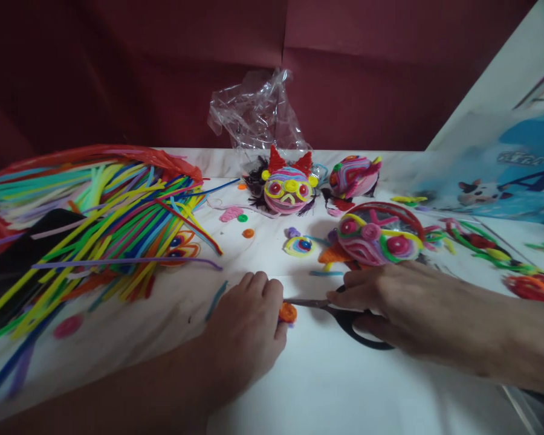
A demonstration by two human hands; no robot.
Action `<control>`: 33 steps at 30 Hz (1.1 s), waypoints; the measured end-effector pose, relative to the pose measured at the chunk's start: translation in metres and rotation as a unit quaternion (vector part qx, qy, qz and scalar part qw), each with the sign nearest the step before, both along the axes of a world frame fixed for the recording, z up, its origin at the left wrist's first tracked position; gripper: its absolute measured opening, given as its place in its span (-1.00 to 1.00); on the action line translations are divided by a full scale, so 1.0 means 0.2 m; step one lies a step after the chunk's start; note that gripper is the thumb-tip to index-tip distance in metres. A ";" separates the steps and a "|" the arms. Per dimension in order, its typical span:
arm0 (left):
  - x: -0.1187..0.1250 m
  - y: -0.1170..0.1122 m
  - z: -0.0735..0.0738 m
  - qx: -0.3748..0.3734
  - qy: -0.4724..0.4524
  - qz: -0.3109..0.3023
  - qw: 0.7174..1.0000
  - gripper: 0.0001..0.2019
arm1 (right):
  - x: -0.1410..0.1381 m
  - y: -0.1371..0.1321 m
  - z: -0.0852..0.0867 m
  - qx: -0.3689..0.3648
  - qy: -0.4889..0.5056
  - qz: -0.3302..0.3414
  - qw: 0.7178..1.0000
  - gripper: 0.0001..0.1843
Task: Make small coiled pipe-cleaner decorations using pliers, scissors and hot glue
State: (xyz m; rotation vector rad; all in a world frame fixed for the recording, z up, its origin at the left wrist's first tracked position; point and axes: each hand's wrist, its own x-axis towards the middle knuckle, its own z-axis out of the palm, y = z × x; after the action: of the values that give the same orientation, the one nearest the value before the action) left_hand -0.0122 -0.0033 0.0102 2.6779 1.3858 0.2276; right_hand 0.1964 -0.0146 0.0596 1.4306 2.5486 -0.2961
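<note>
My left hand (249, 323) rests knuckles-up on the white table (326, 386), fingers curled around a small orange pipe-cleaner coil (288, 312). My right hand (390, 299) grips black-handled scissors (344, 314), whose blades point left at the coil. Just behind my right hand sits a colourful pipe-cleaner figure (378, 238) with pink spiral eyes and an orange beak.
A large pile of coloured pipe cleaners (95, 223) covers the left side. Two more pipe-cleaner figures, one with red ears (288, 187) and one round one (354, 175), stand in front of a clear plastic bag (256, 115). Small coils (299, 244) and scraps lie scattered. A printed box (503, 169) stands at the right.
</note>
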 end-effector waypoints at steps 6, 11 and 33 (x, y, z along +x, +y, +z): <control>0.00 -0.02 -0.02 0.033 -0.004 -0.039 0.999 -0.94 | -0.02 -0.04 0.00 0.011 -0.005 -0.010 1.000 -0.72; -0.01 -0.04 -0.06 0.084 0.008 -0.083 0.993 -0.90 | -0.04 -0.06 -0.01 0.013 -0.010 -0.016 1.000 -0.72; -0.02 -0.04 -0.09 0.069 -0.027 -0.103 0.992 -0.84 | -0.06 -0.09 -0.02 0.018 -0.010 -0.036 0.999 -0.78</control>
State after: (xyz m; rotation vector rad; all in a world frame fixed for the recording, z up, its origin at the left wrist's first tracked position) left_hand -0.0169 -0.0104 -0.0071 2.8768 1.1069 0.3859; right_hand 0.1853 -0.0328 0.0550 1.5317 2.5034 -0.2462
